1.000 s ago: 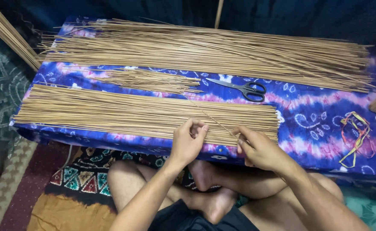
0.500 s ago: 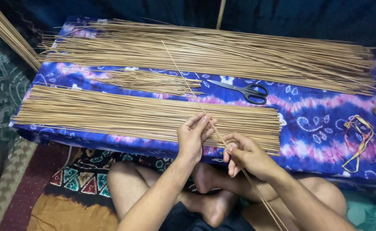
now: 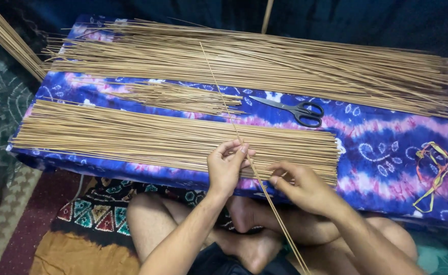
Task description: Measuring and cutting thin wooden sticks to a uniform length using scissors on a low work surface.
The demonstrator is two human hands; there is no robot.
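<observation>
— Which way does the single thin stick [image 3: 244, 147] lie from the near stick bundle [image 3: 173, 140]?

— Steeply across it. Its far tip points past the scissors [image 3: 292, 109]; its near end runs down toward the lap.

— Who has it?

— The left hand [image 3: 227, 165], grip closed, fingertips pinching it over the bundle's near edge. The right hand [image 3: 303, 186] sits just beside it, fingers curled; whether it touches the stick, I cannot tell.

A low table [image 3: 387, 153] draped in blue and purple tie-dye cloth carries everything. Long stick bundles [image 3: 264, 63] lie along its far edge, a trimmed row [image 3: 132, 135] along the near edge. Black scissors [image 3: 298, 109] sit mid-table, coloured strings [image 3: 432, 173] near the right edge.
</observation>
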